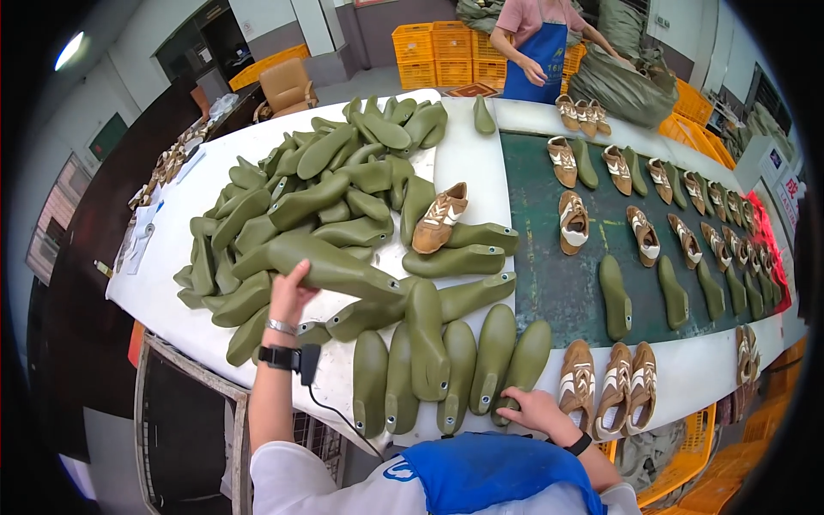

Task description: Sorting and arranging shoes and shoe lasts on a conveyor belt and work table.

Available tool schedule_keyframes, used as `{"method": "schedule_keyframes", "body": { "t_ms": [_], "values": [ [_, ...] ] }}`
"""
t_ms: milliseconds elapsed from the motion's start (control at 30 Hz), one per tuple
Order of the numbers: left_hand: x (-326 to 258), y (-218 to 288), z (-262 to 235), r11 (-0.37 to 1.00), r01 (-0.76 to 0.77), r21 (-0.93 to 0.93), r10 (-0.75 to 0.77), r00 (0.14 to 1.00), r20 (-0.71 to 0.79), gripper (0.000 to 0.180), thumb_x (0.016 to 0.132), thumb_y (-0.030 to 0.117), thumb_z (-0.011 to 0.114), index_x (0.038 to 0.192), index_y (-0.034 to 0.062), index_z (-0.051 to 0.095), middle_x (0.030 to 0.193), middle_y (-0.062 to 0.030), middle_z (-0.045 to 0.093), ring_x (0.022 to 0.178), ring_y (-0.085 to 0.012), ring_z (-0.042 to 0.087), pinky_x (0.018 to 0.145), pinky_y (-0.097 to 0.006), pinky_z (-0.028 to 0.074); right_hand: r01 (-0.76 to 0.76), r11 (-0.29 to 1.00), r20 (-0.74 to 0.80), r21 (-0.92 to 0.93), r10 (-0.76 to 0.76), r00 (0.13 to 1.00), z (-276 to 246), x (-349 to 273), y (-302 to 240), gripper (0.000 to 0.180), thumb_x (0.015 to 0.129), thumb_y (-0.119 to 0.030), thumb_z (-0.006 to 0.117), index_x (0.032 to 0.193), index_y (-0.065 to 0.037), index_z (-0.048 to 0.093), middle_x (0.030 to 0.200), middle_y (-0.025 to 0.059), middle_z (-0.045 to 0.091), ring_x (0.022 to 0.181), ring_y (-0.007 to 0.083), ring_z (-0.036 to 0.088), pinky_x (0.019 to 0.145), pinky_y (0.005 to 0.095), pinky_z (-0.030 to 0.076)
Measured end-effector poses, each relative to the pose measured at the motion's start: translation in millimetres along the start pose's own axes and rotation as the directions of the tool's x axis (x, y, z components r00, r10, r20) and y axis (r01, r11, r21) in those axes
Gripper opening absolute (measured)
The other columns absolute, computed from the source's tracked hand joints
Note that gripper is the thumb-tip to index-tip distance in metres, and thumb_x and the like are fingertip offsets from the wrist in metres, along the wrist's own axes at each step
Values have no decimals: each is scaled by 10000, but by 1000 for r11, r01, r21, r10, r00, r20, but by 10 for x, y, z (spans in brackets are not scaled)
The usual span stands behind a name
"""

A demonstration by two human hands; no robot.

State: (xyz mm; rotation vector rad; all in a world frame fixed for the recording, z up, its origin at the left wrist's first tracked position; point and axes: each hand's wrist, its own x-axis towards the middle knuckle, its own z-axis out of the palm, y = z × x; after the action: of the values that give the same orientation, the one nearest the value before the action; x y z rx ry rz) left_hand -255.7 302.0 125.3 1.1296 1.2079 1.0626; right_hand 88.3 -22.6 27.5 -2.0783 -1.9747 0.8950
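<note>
My left hand [293, 296] grips a green shoe last [336, 268] by one end, over the front of a big heap of similar lasts [283, 184]. At the table's near edge, several lasts stand in a row, and another last [425, 339] lies on top of them. My right hand [534, 410] has its fingers around the lower end of the rightmost last [527, 356] in that row. Just right of it are three brown and white sneakers [577, 378]. A single sneaker [441, 219] rests on the heap's right side.
A dark green mat [558, 287] on the white table [468, 163] carries rows of sneakers and lasts. Across the table stands a person in a blue apron [536, 69], beside stacked orange crates [433, 51]. A metal-framed rack [189, 378] is below the left edge.
</note>
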Motion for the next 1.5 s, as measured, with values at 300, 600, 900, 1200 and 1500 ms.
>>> {"method": "schedule_keyframes", "body": {
  "t_ms": [300,600,900,1200,1500],
  "values": [
    [-734,-1030,208,754,638,155,-652,699,295,413,871,328,581,1150,29,522,1009,-126,635,868,-225,646,828,-384,524,14,998,-38,62,-12,999,-10,-4,-67,420,791,-469,599,1072,-160,556,727,185,630,701,387,611,638,464,492],
    [-446,-1057,-190,899,113,424,-181,975,125,512,778,88,615,1269,80,467,1177,-102,534,975,-221,572,799,-366,498,35,999,-54,26,-34,998,9,0,45,413,789,-447,608,1060,-137,572,747,171,644,713,375,621,645,443,499],
    [-39,-1091,-1016,-88,-175,981,-89,982,167,279,651,229,729,880,95,642,888,-150,640,880,-330,602,775,-416,491,7,999,-72,34,-4,997,51,-24,66,414,787,-443,615,1055,-131,572,747,172,643,712,383,620,642,450,500],
    [-963,-182,-339,424,-307,852,495,866,65,384,617,144,770,960,26,646,857,-162,652,755,-305,629,676,-365,499,-102,992,-82,-68,96,992,104,49,-114,405,797,-486,574,1055,-174,546,696,146,633,671,353,625,579,450,486],
    [-1464,-228,960,-23,-938,345,413,305,858,408,578,-17,620,982,40,610,988,-97,643,920,-258,613,848,-389,467,-151,926,-272,347,253,928,-150,-222,125,222,749,-280,560,934,-160,575,665,96,587,630,273,599,573,376,460]
  ]
}}
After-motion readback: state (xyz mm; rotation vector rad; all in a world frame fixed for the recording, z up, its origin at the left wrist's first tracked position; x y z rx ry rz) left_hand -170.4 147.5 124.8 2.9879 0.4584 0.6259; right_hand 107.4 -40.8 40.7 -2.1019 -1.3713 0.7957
